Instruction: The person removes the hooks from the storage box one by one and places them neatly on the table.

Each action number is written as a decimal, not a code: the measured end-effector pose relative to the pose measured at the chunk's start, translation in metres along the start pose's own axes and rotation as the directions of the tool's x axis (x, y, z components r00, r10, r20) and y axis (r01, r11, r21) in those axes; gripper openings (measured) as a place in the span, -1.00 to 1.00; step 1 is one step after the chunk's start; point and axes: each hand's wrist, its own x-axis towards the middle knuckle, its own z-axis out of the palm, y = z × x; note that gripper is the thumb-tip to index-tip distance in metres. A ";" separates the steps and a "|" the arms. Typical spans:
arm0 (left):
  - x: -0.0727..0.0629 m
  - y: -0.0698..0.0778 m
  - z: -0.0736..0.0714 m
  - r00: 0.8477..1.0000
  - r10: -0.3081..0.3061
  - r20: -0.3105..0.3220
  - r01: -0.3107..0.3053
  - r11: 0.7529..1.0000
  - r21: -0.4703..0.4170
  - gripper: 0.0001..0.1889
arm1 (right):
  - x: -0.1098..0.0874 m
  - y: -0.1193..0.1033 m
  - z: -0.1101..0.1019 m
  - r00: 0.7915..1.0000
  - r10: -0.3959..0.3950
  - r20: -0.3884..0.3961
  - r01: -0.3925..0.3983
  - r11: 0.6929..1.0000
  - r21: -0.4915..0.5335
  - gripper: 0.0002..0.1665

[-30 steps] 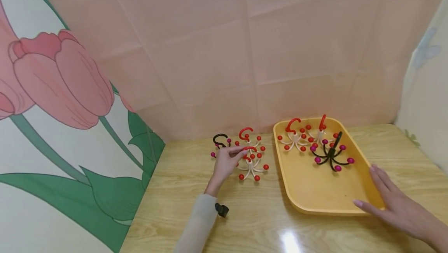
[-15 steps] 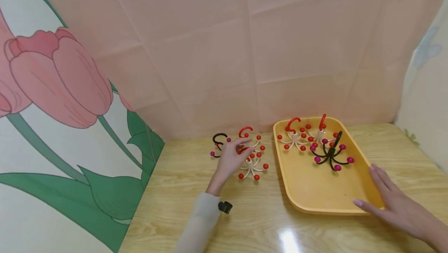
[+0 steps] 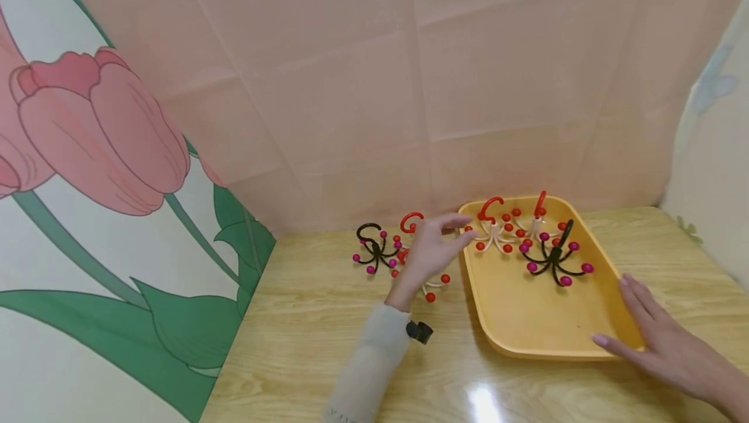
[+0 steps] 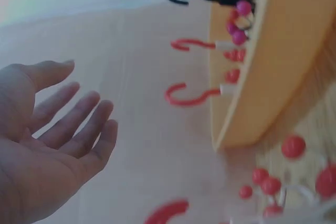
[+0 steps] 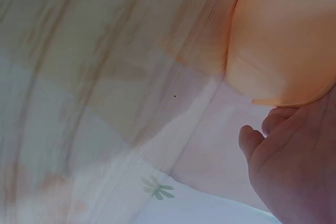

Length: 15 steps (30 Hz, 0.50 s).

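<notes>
My left hand (image 3: 435,244) is in the air beside the left rim of the yellow tray (image 3: 475,299). Its fingers are spread and loosely bent, and in the left wrist view the palm (image 4: 37,166) shows nothing held. Below and behind it, two white claw-shaped hanger hooks with red balls stand on the table, the rear one (image 3: 412,216) and the front one (image 3: 431,295), both partly hidden. A black hanger hook (image 3: 376,251) with magenta balls stands to their left. At the tray's right front corner my right hand (image 3: 667,348) touches the rim with straight fingers.
Inside the tray's far half are two red-and-white hanger hooks, one (image 3: 493,233) at left and one (image 3: 536,223) behind a black one (image 3: 554,255). A pink-covered wall (image 3: 351,117) rises behind the wooden table (image 3: 304,319). A tulip-patterned panel (image 3: 105,130) stands at left.
The left hand has let go of the red hook of a hanger hook on the table and moved right toward the tray. The right hand and the tray have stayed put.
</notes>
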 end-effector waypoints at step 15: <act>0.042 0.016 0.086 0.990 -0.122 0.076 0.132 0.982 -0.135 -0.67 | -0.003 -0.001 0.003 1.000 -0.017 -0.023 0.018 0.999 0.045 0.33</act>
